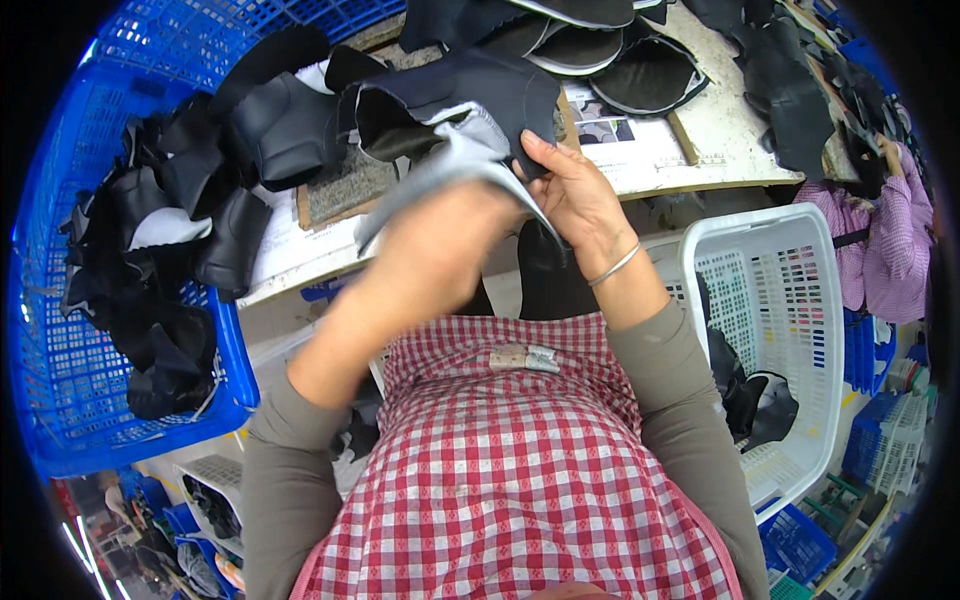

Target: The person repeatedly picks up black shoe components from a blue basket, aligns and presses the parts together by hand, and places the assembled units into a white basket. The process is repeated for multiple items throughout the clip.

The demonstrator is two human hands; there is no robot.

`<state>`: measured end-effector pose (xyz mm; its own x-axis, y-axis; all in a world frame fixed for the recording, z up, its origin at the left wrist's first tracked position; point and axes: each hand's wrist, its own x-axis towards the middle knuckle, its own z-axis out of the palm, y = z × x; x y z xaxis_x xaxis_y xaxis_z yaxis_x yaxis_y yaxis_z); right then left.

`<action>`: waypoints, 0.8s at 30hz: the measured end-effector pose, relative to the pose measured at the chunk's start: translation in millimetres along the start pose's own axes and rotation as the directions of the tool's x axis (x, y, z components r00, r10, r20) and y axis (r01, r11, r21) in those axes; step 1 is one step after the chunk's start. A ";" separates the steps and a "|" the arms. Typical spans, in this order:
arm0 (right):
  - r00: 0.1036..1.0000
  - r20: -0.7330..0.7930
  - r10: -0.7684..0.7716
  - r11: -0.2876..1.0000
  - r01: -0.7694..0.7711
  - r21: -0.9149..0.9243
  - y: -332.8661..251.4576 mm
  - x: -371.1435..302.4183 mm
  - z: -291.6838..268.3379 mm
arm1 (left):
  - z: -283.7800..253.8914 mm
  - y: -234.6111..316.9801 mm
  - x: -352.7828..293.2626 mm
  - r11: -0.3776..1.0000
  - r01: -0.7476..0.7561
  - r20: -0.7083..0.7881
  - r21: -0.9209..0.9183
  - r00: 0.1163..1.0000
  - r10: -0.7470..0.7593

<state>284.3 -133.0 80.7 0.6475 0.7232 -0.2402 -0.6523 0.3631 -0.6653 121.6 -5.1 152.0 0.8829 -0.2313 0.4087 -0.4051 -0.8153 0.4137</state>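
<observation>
- The black piece (490, 80) lies crosswise beyond my hands, over the table (735, 135) edge.
- My right hand (582, 198), nearer, pinches it.
- My left hand (450, 245) is blurred; can't tell its grip.

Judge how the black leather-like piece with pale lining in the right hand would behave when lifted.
The black piece would probably flop, as its pale lining folds loosely. It is likely light, since the right hand pinches it near an edge.
</observation>
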 end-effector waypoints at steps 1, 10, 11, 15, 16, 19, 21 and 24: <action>0.997 0.074 -0.015 0.999 0.012 0.046 5.8 -2.0 -5.6 | -3.9 -13.8 1.8 0.997 0.071 -0.171 0.024 0.983 -0.065; 0.934 0.356 -0.028 0.939 -0.097 0.330 41.6 -10.1 -21.4 | 1.8 -38.0 16.2 0.755 -0.496 0.236 0.429 0.869 0.436; 0.964 0.264 0.018 0.965 -0.086 0.249 41.3 -10.9 -22.4 | 3.9 -37.9 13.8 0.832 -0.447 0.247 0.329 0.891 0.381; 0.969 0.233 0.077 0.948 -0.144 0.283 37.3 -18.1 -14.1 | 5.7 -47.6 6.2 0.890 -0.296 0.171 0.347 0.953 0.251; 0.987 0.135 0.083 0.959 -0.116 0.259 32.6 -19.5 -12.1 | 9.3 -51.5 6.5 0.878 -0.292 0.254 0.378 0.945 0.205; 0.983 -0.050 0.178 0.959 -0.162 0.233 29.6 -17.3 10.6 | 16.0 -49.8 4.8 0.892 -0.202 0.393 0.405 0.919 0.030; 0.993 -0.025 0.116 0.937 -0.102 0.334 26.9 -14.3 23.5 | 13.4 -36.2 4.8 0.851 -0.058 0.491 0.522 0.836 -0.244; 0.971 0.176 -0.164 0.967 0.124 0.221 15.1 -12.5 34.8 | -11.6 -0.3 10.6 0.850 -0.442 0.314 0.287 0.882 0.352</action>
<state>252.6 -116.1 98.3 0.6665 0.7455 0.0003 -0.6381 0.5706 -0.5168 128.3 -1.2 165.7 0.7104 -0.6578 0.2502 -0.6662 -0.7431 -0.0623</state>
